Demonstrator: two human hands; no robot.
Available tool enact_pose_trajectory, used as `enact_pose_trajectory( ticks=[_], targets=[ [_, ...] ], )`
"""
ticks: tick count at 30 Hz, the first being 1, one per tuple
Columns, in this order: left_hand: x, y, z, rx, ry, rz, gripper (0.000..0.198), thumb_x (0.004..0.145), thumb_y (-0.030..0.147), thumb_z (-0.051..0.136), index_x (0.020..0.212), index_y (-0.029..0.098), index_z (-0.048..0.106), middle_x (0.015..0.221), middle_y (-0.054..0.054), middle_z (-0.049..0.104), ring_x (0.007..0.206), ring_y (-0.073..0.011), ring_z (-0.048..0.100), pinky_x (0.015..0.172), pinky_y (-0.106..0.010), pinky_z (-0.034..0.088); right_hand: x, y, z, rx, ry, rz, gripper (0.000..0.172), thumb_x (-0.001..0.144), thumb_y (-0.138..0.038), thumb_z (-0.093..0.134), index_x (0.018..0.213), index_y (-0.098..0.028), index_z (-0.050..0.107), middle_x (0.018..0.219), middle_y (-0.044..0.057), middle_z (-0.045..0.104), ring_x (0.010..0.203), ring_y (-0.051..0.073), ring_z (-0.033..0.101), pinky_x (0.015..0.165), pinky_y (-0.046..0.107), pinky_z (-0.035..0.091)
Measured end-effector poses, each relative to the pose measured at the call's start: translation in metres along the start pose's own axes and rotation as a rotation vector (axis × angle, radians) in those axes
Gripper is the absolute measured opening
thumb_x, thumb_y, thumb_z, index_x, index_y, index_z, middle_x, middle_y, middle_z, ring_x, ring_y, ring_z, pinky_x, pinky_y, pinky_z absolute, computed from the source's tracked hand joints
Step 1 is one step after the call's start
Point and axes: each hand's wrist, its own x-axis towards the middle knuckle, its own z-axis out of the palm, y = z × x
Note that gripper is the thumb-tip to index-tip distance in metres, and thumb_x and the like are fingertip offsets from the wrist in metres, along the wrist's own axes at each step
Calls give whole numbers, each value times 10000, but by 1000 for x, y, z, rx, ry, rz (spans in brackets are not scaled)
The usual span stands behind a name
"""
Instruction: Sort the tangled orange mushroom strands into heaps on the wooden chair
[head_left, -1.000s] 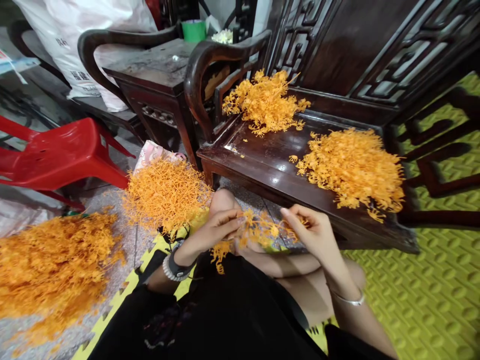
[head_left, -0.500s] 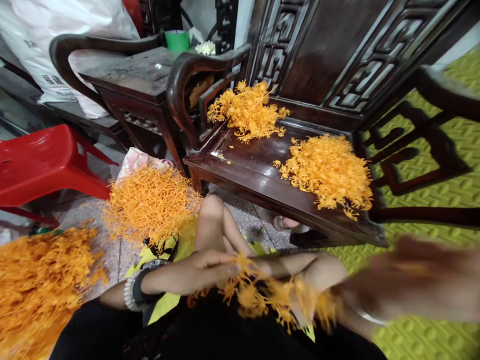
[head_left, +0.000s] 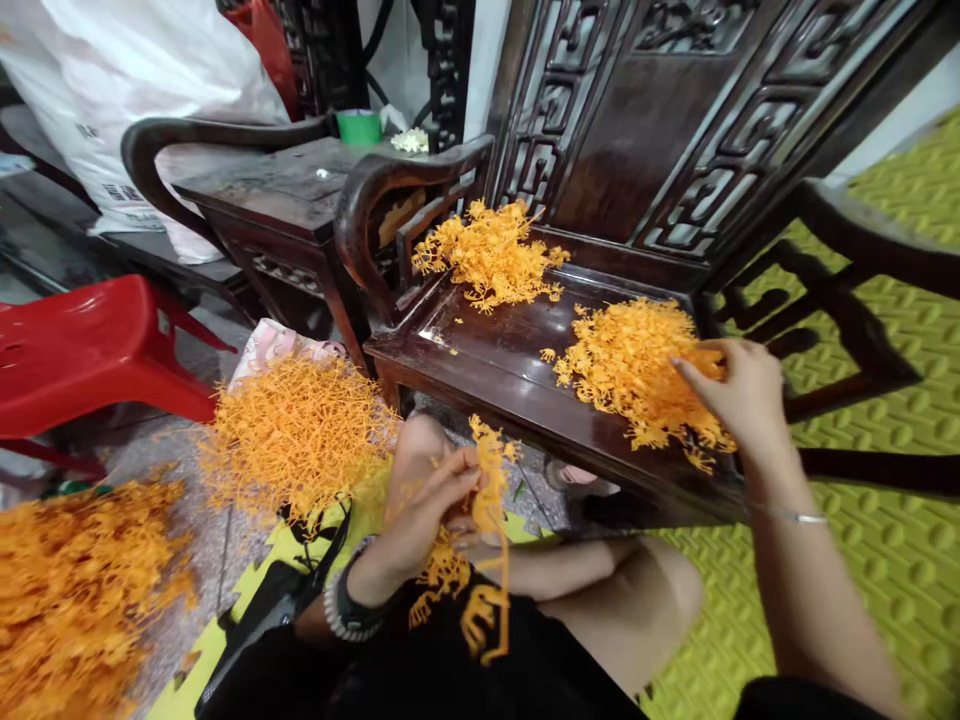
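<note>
Going left to right from my head view: a big heap of orange branching strands [head_left: 75, 590] lies on the speckled floor, with a red plastic stool [head_left: 97, 365] behind it and a second loose heap [head_left: 296, 440] against a pink patterned bag [head_left: 277, 345]. My left hand [head_left: 424, 520] is closed in a tight pinch on a dangling strand clump [head_left: 491, 500], held up over my lap. My right hand [head_left: 739, 400] reaches out, partly open, fingers pressed into the nearer pile [head_left: 622, 370] on the dark carved-wood bench [head_left: 480, 365]; I can't tell if it has hold of any strands. A smaller pile [head_left: 487, 255] sits further back on the bench. Yellow-green foam mat [head_left: 862, 560] on the right. Risk: strands look thin and tangled, so a hard tug could snap them or drag extra pieces loose. Strands near the bench edge could also get knocked off onto the floor.
</note>
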Motion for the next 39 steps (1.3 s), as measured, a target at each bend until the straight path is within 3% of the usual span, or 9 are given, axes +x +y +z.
enact_pose_trajectory(
  ticks=[3, 8, 12, 16, 21, 26, 31, 35, 39],
  targets=[
    [5, -3, 7, 77, -49, 67, 229, 867, 439, 575, 850, 212, 552, 679, 42, 446, 472, -45, 309, 438, -166, 311, -49, -47, -2, 200, 90, -184, 320, 809, -389, 671, 1058, -194, 628, 1193, 166, 586, 1177, 275, 518, 1031, 432, 354],
    [6, 4, 12, 695, -10, 437, 166, 929, 344, 505, 913, 215, 608, 813, -8, 596, 725, -134, 533, 701, -251, 420, -118, -127, 2, 944, -982, -37, 552, 872, -635, 450, 1223, -221, 548, 1220, 125, 596, 1023, 226, 624, 848, 382, 535],
    [0, 12, 0, 1078, 117, 631, 193, 927, 272, 488, 1035, 240, 645, 991, -50, 648, 905, -199, 590, 798, -297, 421, -135, -149, 16, 1010, -1259, 170, 364, 828, -454, 637, 1096, -213, 588, 983, 51, 654, 775, 140, 609, 638, 259, 519],
    [-11, 24, -18, 1485, -24, 629, 238, 961, 261, 395, 1022, 213, 620, 911, -55, 637, 810, -189, 604, 707, -289, 421, -146, -148, 24, 1092, -1532, 386, 330, 861, -441, 594, 684, -168, 537, 533, -54, 442, 460, 60, 361, 433, 193, 331],
    [-15, 34, -29, 2033, -103, 757, 186, 949, 235, 392, 925, 183, 569, 831, -57, 621, 720, -180, 593, 647, -287, 417, -152, -150, 24, 1102, -1546, 566, 454, 814, -570, 603, 641, -152, 562, 582, -11, 515, 532, 78, 489, 497, 196, 452],
    [-16, 35, -31, 2259, -221, 1061, 96, 866, 135, 437, 909, 184, 507, 791, -40, 609, 651, -185, 577, 599, -299, 441, -146, -166, 26, 1073, -1867, 700, 569, 851, -654, 471, 997, -121, 607, 745, 52, 652, 517, 96, 566, 434, 200, 463],
    [-28, 40, -26, 2256, -334, 1085, 166, 895, 299, 373, 869, 181, 488, 717, -43, 609, 561, -191, 565, 514, -314, 428, -145, -183, 26, 903, -1941, 410, 562, 895, -635, 402, 641, -145, 506, 434, -47, 411, 348, 33, 273, 335, 196, 179],
    [-44, 49, -22, 2277, -357, 1116, 250, 965, 331, 319, 854, 179, 484, 615, -8, 589, 482, -156, 539, 465, -285, 387, -146, -184, 12, 802, -1707, -24, 514, 925, -531, 434, 580, -153, 465, 493, -36, 434, 459, 48, 365, 449, 196, 288],
    [-63, 54, -22, 2296, -452, 968, 243, 994, 302, 309, 852, 191, 472, 572, 24, 568, 414, -130, 491, 403, -269, 314, -143, -179, -18, 596, -1715, -291, 480, 986, -431, 349, 629, -146, 495, 511, -38, 423, 439, 45, 363, 459, 206, 286]
  ],
)
